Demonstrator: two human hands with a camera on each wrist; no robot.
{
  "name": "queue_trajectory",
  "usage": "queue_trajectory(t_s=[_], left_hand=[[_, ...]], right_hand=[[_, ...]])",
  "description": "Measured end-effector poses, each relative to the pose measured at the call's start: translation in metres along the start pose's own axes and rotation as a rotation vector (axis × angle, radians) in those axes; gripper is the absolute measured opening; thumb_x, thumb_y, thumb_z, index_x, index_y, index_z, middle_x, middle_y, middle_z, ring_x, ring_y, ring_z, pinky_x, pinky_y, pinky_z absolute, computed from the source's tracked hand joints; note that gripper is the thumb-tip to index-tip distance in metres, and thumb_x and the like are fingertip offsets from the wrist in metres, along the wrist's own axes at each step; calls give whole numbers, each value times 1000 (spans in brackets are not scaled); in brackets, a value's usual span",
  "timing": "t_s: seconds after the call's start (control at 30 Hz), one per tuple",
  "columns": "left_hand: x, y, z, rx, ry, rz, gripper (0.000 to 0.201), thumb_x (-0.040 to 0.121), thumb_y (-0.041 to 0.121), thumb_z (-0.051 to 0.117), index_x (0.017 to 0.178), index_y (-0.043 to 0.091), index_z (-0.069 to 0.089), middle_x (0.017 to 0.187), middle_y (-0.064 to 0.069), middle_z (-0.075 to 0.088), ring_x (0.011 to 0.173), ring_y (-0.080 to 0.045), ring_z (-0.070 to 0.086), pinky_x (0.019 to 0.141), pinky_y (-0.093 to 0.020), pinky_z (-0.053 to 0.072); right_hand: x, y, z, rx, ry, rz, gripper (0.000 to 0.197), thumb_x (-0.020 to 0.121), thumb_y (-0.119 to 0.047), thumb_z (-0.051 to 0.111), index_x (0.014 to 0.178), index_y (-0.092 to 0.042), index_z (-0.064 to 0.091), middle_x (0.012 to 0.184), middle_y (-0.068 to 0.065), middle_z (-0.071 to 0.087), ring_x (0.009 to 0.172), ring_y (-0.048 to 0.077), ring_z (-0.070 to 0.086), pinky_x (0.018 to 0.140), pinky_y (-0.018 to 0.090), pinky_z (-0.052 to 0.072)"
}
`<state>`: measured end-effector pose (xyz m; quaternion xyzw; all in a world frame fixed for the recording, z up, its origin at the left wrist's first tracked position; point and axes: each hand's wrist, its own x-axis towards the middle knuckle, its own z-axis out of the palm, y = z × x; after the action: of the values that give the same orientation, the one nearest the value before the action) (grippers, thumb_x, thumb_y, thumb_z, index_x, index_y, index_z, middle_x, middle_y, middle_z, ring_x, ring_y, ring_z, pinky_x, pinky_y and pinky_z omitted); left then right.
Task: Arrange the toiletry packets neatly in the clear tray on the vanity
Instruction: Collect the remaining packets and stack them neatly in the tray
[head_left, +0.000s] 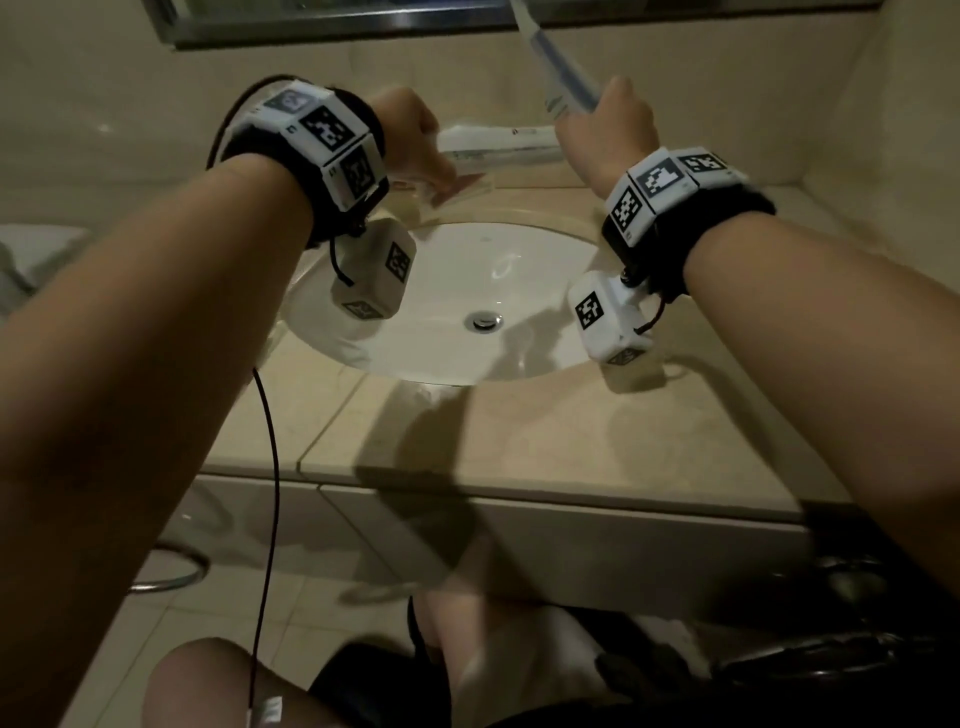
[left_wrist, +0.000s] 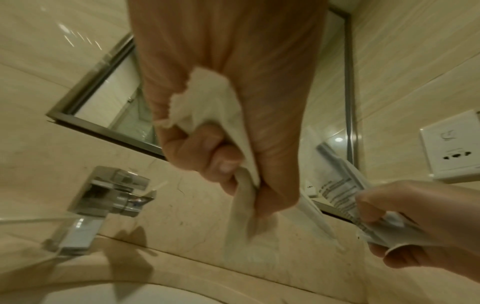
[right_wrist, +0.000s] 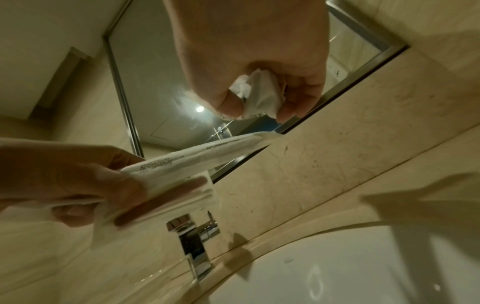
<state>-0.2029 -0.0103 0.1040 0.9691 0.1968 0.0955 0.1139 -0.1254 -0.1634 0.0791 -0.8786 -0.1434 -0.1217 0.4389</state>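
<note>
Left hand at eleven o'clock of sink: we see fingers curled tight round long white packets, lying level above clear tray at sink's twelve o'clock. Right hand at one o'clock: we see it gripping blue-striped packet, tilted up toward mirror frame.

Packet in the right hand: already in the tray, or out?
Out. The right hand grips the long white packet raised against the mirror, above the clear tray.
</note>
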Motion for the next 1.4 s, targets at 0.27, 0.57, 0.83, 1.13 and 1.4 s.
queue_trajectory(t_s=[0.27,0.57,0.83,1.13,1.4], left_hand=[[-14,-45,-16,-21,12,-97,46,83,27,68,125,11,59,94,-5,56,61,-12,46,55,-22,40],[-28,-92,-27,-61,44,-224,42,83,26,68,121,11,61,70,1,53,55,-11,45,51,-22,39],[-46,-138,-37,-40,86,-321,28,82,25,68,107,13,65,62,1,48,50,-13,42,50,-22,35],[-68,-187,-49,60,104,-476,31,79,29,71,103,12,64,87,-7,53,73,-23,46,57,-29,33],[-83,-219,-51,-103,101,-616,43,71,29,79,105,6,66,77,-3,56,56,-14,44,50,-24,35]], right_hand=[[-7,-29,41,77,-119,-52,43,95,-29,48,132,-9,39,129,5,52,96,15,54,63,19,43],[-19,-62,83,102,-202,-95,42,95,-28,48,131,-9,40,131,6,52,109,19,56,76,22,39],[-29,-93,123,98,-302,-144,46,94,-30,50,131,-6,40,134,9,51,118,25,54,79,24,38],[-44,-123,167,90,-374,-112,57,90,-24,48,141,-3,31,147,15,34,133,34,39,112,42,31],[-53,-129,204,106,-419,-104,50,97,-14,44,142,-3,25,150,18,21,135,32,36,108,33,32]])
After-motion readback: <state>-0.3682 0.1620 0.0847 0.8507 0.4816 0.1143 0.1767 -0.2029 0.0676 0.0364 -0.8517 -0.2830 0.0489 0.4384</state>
